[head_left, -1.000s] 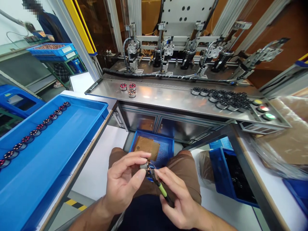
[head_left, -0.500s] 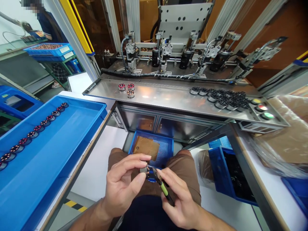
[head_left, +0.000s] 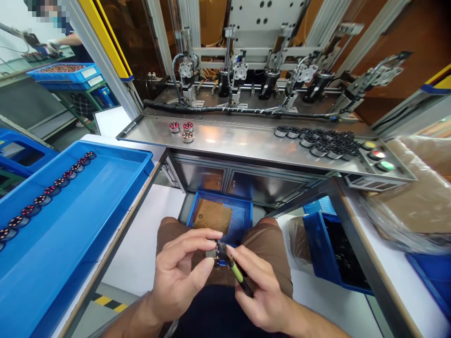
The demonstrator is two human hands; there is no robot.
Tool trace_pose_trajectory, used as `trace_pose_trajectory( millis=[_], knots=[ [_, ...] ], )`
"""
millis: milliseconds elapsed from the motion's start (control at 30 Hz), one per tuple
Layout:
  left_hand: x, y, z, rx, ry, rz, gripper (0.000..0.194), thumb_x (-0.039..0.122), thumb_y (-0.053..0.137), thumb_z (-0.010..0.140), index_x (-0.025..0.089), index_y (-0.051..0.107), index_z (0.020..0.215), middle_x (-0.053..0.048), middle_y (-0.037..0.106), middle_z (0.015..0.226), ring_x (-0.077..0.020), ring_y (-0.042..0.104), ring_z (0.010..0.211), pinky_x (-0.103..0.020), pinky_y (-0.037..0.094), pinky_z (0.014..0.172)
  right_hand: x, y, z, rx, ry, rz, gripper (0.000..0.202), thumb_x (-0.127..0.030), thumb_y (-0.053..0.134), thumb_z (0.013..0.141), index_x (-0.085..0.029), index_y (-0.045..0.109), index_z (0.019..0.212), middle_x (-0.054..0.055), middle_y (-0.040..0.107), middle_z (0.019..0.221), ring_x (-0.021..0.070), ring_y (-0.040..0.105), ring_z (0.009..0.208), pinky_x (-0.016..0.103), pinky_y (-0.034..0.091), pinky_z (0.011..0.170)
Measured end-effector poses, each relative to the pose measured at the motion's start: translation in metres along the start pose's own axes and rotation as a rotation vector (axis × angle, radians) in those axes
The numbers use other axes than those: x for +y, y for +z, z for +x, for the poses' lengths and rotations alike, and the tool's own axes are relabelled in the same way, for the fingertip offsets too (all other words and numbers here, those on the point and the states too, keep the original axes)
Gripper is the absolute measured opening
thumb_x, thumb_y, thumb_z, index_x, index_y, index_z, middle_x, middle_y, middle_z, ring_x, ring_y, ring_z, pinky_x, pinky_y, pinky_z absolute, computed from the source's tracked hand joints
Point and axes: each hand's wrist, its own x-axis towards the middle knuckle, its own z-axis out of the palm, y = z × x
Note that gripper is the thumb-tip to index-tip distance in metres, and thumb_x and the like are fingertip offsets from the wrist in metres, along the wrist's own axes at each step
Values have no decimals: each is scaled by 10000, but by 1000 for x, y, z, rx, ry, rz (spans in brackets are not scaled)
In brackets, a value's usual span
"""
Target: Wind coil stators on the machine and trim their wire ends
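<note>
Between the thumb and fingertips of my left hand (head_left: 186, 270) is a small round motor stator (head_left: 211, 254), with a metallic side and bits of copper showing. My right hand (head_left: 259, 286) is closed around a pair of small pliers (head_left: 237, 272) with black and green handles. The dark jaws meet the stator's right face; fingers partly hide the contact. Both hands are above my lap. On the metal ledge ahead stand three wound stators (head_left: 188, 136), two with red tops and one copper-coloured.
Black-topped round parts (head_left: 327, 141) crowd the ledge's right side, near lit buttons (head_left: 385, 165). A blue tray (head_left: 105, 188) at left holds a row of stators. Below is a blue bin (head_left: 243, 220) with cardboard. Machine fixtures (head_left: 239, 70) stand behind; a co-worker works at far left.
My view has shifted slightly. The pliers' jaws have moved a little at the stator, which has turned slightly in my left fingers. The co-worker's gloved hand has come into sight.
</note>
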Motion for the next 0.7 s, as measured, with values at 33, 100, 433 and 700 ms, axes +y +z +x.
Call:
trace_pose_trajectory(
  millis=[33,100,433,700],
  knots=[
    [-1,-1,0,-2,-8,-7,281,89,638,873,252,713,1089,-77,727,1168,-210,670,1129,-305,573,937,1,0,-2,8,35,-20,777,-18,503,753,-246,410,1490,95,681,1048,222,671,976,308,590,794],
    [-3,-4,-1,-17,1,-13,262,110,646,875,240,710,1093,-108,683,1252,-236,667,1129,-339,582,923,5,-2,-3,21,147,-44,703,-39,521,785,-223,455,1460,109,691,1098,228,673,1005,329,584,859],
    [-17,-18,4,-20,337,383,670,-9,766,719,235,586,1316,-134,593,1335,-268,679,1098,-435,596,964,-3,-31,-2,-55,447,94,599,-84,546,815,-188,534,1404,55,676,905,167,660,834,274,574,773],
    [-13,-15,4,-28,430,624,576,-15,753,739,229,634,1247,-97,632,1278,-223,673,1133,-334,604,971,-41,-51,-5,-108,450,386,751,19,526,746,-313,532,1420,59,701,984,152,701,831,290,596,796]
  ],
)
